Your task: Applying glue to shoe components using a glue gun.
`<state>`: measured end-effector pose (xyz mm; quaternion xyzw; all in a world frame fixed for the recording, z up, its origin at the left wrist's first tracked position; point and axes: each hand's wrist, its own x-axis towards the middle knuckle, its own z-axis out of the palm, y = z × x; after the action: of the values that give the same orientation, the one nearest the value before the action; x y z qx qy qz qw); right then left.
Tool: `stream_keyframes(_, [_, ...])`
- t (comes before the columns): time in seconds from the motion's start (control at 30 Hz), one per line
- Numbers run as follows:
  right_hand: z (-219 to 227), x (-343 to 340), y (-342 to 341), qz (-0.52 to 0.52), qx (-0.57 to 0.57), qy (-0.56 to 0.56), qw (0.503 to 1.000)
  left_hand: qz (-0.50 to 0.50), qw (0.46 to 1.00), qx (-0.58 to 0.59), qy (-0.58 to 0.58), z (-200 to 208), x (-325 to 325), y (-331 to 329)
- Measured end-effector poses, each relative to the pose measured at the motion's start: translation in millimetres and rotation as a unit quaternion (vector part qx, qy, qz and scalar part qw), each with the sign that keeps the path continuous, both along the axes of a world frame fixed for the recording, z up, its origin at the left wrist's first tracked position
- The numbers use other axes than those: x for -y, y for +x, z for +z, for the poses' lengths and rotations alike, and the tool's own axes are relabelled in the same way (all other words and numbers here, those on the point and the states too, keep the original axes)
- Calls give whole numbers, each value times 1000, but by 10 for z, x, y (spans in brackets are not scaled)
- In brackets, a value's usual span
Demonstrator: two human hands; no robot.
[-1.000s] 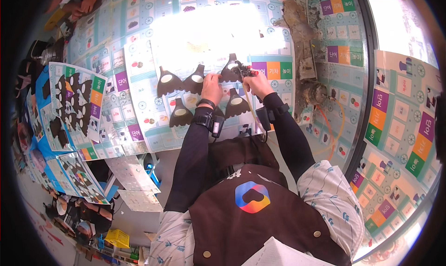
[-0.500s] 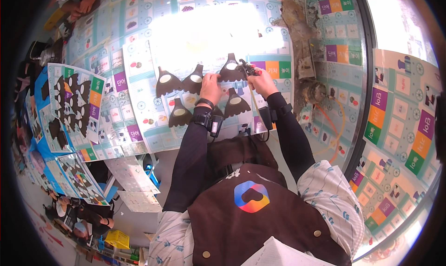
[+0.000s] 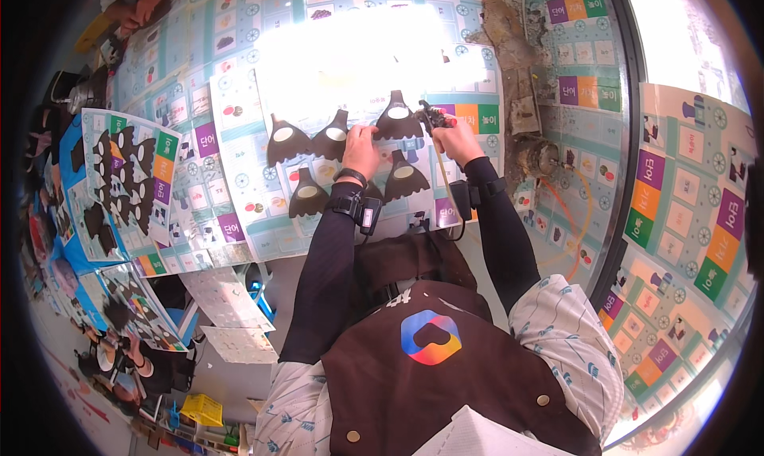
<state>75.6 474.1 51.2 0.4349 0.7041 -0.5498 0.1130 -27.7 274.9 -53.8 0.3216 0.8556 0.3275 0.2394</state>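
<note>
My right hand (image 3: 459,143) is closed around a small dark spray gun (image 3: 434,119) with red parts. A thin yellowish hose (image 3: 444,173) trails down from it. The gun's front end sits just right of a dark brown fan-shaped piece (image 3: 396,122) with a scalloped edge and a pale oval patch. At that piece's lower left corner are the bunched fingers of my left hand (image 3: 362,153). Another such piece (image 3: 331,140) lies just left of this hand, and several more, like this one (image 3: 407,179), lie around on the printed sheet. My left wrist partly hides one piece.
A stained brown metal fixture (image 3: 521,98) stands right of the sheet, with orange hoses (image 3: 561,205) below it. On the left, a board (image 3: 162,217) bears several dark pieces. Strong glare covers the table's far part. Other people's hands (image 3: 147,9) show at the upper left.
My right hand and the spray gun have shifted slightly right, away from the upper piece. My left hand stays in place. At the lower left, another person has moved closer to a board.
</note>
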Motion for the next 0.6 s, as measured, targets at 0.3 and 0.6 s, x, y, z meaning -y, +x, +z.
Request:
stream_keyframes(0.3, [-57, 227, -107, -43, -11, -100, 994, 3, 1000, 8, 8, 41, -1, 1])
stream_keyframes(0.6, [-161, 73, 99, -29, 6, -55, 998, 0, 1000, 13, -4, 62, -9, 0])
